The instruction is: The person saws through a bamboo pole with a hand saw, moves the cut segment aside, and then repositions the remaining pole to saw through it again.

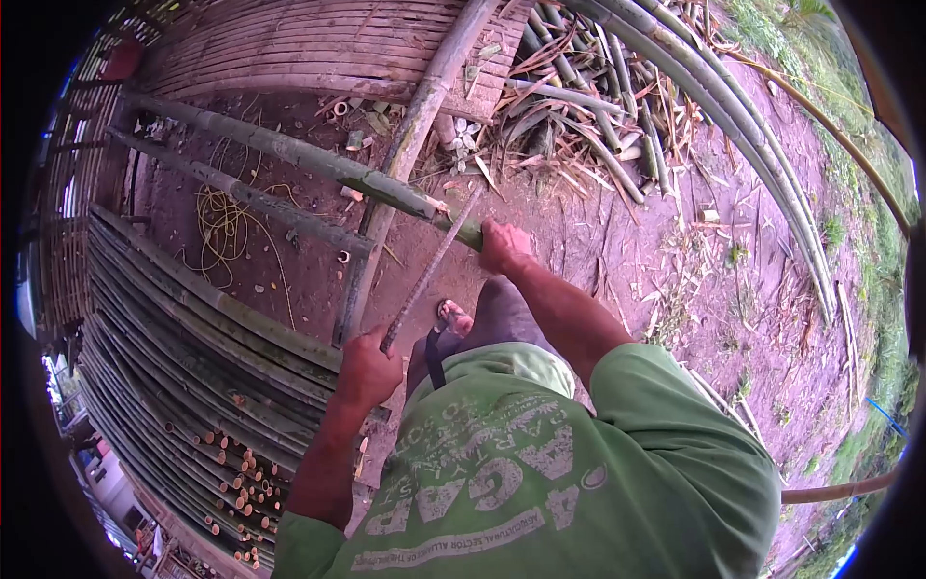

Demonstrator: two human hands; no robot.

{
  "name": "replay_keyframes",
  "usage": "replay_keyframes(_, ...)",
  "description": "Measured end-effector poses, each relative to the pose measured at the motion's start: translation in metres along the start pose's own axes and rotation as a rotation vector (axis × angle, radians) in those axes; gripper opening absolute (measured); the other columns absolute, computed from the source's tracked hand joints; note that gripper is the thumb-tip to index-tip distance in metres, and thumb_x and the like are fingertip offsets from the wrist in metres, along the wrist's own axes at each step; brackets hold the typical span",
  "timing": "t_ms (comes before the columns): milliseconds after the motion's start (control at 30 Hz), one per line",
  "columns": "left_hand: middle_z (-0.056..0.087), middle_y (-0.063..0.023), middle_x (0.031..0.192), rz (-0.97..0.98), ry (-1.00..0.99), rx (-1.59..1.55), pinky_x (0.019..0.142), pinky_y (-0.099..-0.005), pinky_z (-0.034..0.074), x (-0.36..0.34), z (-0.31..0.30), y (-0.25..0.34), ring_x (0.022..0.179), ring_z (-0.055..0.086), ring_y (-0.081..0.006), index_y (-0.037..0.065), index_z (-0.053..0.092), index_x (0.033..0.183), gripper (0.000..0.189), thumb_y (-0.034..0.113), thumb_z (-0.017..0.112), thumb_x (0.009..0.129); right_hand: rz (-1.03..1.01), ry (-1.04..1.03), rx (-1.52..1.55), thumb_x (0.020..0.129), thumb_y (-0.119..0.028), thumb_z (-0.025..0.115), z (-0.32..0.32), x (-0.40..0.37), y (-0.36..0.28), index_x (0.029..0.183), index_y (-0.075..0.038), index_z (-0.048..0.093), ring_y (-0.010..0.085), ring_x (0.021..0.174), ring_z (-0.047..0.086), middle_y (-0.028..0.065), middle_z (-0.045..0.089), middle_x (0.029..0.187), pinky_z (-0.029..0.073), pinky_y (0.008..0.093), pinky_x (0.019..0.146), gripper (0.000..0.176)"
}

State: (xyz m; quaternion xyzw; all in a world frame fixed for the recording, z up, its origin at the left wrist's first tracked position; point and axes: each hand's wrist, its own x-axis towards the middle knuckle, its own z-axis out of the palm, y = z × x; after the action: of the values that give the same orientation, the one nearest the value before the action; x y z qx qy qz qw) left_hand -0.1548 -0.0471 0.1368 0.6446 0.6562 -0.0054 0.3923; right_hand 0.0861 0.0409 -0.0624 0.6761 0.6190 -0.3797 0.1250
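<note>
My left hand is closed around the lower end of a long, thin, rusty-looking rod. The rod slants up and away to the right, crossing by the end of a green bamboo pole; I cannot tell whether it is a bar or a blade seen edge-on. Pale, freshly cut material shows at that pole end. My right hand grips a short green bamboo section that sticks out there. A leaning bamboo post carries the pole. Below it runs a second, thinner pole.
Stacked bamboo poles fill the left side, their cut ends facing me. Yellow cord lies tangled on the ground. A slatted bamboo platform and a heap of offcuts are beyond. Long bent poles arch along the right.
</note>
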Motion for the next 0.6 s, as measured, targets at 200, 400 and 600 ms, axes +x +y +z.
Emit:
replay_keyframes(200,0.066,-0.028,0.085,0.01,-0.043,0.064,0.077,-0.0497,0.052,0.171,0.079,0.03,0.086,0.064,-0.0439,-0.005,0.064,0.092,0.019,0.008,0.057,0.08,0.0,0.121,-0.024,0.067,-0.03,0.069,0.031,0.005,0.016,0.11,-0.008,0.069,0.0312,0.123,0.053,0.0188,0.067,0.109,0.038,0.0372,0.107,0.049)
replay_keyframes(400,0.066,-0.0277,0.088,0.018,-0.084,0.049,0.08,-0.0506,0.05,0.13,0.098,0.023,0.088,0.064,-0.045,-0.004,0.062,0.097,0.019,0.006,0.057,0.082,0.121,-0.389,0.197,0.06,-0.037,0.076,-0.026,0.034,0.047,0.11,0.0,0.066,0.0315,0.117,0.054,0.0193,0.059,0.121,0.042,0.0378,0.1,0.063)
replay_keyframes(600,0.066,-0.0248,0.084,-0.034,-0.065,-0.062,0.075,-0.0518,0.05,0.072,0.086,0.017,0.083,0.064,-0.0447,-0.002,0.061,0.091,0.015,0.01,0.06,0.082,0.284,-0.1,0.22,0.06,-0.03,0.073,0.008,0.021,0.061,0.099,0.004,0.069,0.0302,0.097,0.068,0.0227,0.068,0.101,0.055,0.0367,0.083,0.053)
